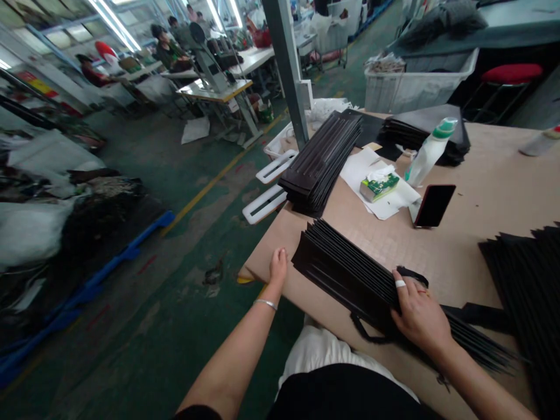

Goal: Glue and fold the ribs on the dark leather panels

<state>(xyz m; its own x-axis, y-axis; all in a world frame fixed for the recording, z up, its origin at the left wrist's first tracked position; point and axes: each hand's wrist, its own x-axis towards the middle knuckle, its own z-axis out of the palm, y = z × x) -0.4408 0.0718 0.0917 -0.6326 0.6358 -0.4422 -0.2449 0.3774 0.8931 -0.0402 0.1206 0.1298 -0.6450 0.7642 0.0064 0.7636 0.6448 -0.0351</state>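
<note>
Near the table's front edge, the right hand point(420, 318) presses flat, fingers spread, on a fanned stack of flat black folded bags point(345, 274) (light, slippery, best squared by its ends), while the left hand point(278, 265) rests open at the corner.

Right hand point(420, 315) flat on fanned black stack point(350, 271), left hand point(278, 265) resting on desk point(490, 192) edge, phone point(434, 205) beyond stack
</note>
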